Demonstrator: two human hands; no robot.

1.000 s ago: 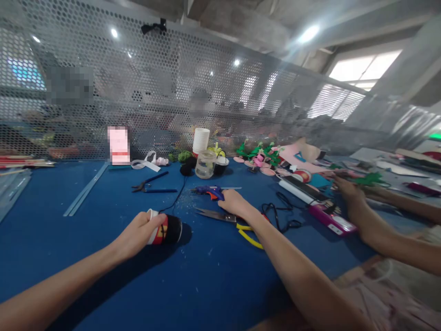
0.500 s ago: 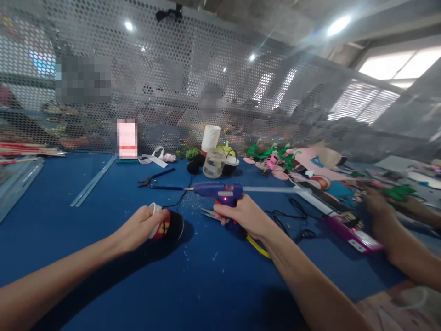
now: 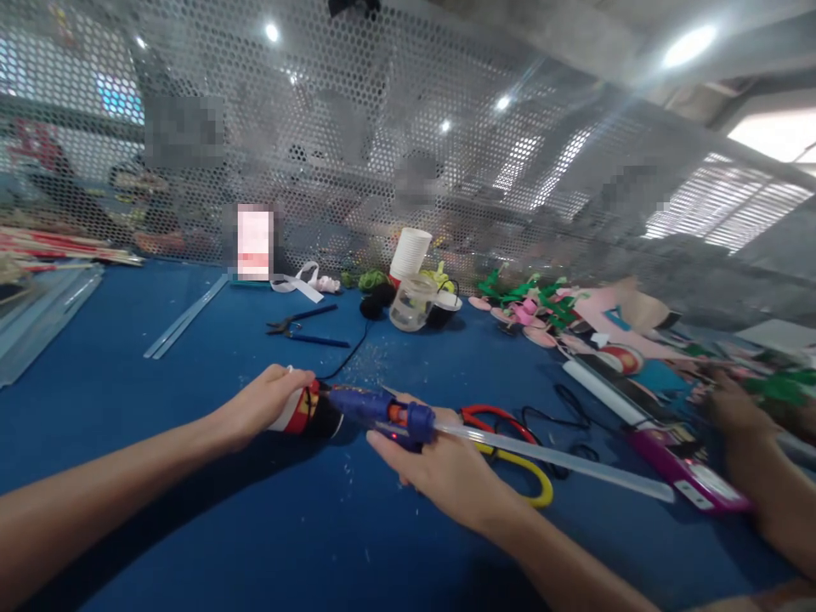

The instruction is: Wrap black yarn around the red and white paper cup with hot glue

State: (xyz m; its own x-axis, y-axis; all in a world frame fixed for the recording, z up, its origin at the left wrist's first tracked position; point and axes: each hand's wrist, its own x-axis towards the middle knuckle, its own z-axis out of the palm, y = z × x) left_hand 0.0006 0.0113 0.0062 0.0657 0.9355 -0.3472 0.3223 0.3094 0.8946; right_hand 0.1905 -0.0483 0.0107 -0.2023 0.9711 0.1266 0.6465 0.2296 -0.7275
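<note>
The left hand [image 3: 264, 406] clamps its grip on the cup [image 3: 304, 414], pinning it sideways on the table [image 3: 191, 527]; the right hand [image 3: 446, 472] grips the glue gun [image 3: 382, 412], nozzle at the cup, so glue lands there.

The scene is lit brightly from above by ceiling lamps [image 3: 685, 44], which are seen as flared spots with streaks through the perforated screen [image 3: 408, 153]. Strong daylight is admitted by a blown-out window [image 3: 774, 136] at the far right. Soft shadows are cast on the blue table [image 3: 159, 391] beneath the near forearms. Straight lines are bowed at the edges by the wide lens. Motion blur is seen at the far right, and several patches are pixelated.
</note>
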